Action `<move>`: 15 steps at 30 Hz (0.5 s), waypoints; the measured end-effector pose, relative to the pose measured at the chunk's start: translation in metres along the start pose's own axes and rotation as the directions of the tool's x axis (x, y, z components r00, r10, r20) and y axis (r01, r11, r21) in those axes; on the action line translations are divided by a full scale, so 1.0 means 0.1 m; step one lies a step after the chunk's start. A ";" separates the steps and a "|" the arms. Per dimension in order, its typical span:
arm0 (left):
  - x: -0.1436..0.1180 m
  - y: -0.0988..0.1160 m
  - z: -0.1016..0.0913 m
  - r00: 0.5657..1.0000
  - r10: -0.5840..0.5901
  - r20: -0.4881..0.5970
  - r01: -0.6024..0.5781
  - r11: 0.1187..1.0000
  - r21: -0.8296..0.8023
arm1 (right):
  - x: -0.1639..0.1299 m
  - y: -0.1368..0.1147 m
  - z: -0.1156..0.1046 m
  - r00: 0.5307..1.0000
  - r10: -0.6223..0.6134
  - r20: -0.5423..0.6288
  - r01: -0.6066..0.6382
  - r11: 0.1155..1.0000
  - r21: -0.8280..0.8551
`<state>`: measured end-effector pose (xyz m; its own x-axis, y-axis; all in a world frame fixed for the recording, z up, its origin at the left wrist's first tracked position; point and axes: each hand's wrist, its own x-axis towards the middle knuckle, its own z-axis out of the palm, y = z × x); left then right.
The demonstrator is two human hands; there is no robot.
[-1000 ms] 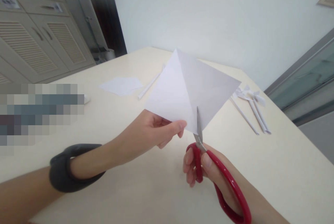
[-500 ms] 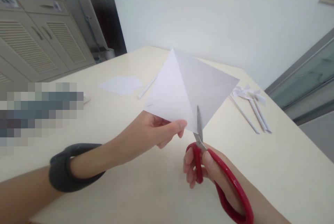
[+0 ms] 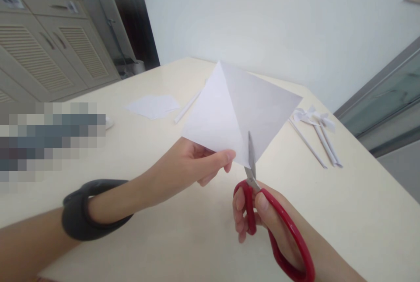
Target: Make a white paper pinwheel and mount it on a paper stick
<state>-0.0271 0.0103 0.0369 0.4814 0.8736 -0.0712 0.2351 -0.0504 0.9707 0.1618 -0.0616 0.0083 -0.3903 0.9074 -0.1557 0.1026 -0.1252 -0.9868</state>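
Note:
My left hand (image 3: 193,166) pinches the near edge of a creased square of white paper (image 3: 239,109), holding it up above the cream table (image 3: 344,212). My right hand (image 3: 259,216) grips red-handled scissors (image 3: 278,229), fingers through the loops. The steel blades (image 3: 251,155) point upward and bite into the paper's bottom corner along a diagonal crease. A dark band sits on my left wrist (image 3: 85,209).
Several rolled white paper sticks with small paper pinwheels (image 3: 316,131) lie at the right of the table. A flat paper scrap (image 3: 152,107) and one paper stick (image 3: 187,107) lie at the back left. Louvred cabinets (image 3: 49,50) stand beyond the table.
The scissors' blades have crept slightly further up into the paper's corner. Both hands otherwise stay almost in place.

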 end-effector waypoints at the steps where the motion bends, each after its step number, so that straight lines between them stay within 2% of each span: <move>1: 0.00 0.00 0.00 1.000 -0.003 -0.001 0.003 1.000 0.000 | 0.00 -0.01 -0.01 1.000 0.002 0.004 -0.002 1.000 -0.009; 5: -0.01 0.03 0.02 0.999 -0.027 -0.028 0.028 0.999 0.017 | 0.01 -0.08 -0.03 1.000 -0.003 0.027 0.004 0.998 -0.059; 9: 0.01 0.05 0.03 0.999 -0.042 -0.014 0.042 0.999 -0.014 | 0.03 -0.11 -0.01 0.997 -0.015 0.078 0.013 1.000 0.027; 15: 0.01 0.06 0.04 0.999 -0.042 -0.005 0.042 0.999 -0.017 | 0.03 -0.06 0.03 0.999 -0.001 0.040 -0.001 0.998 0.066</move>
<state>-0.0219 0.0085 0.0415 0.4668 0.8774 -0.1109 0.2408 -0.0054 0.9706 0.1569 -0.0599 0.0136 -0.4265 0.8909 -0.1562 0.0429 -0.1526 -0.9874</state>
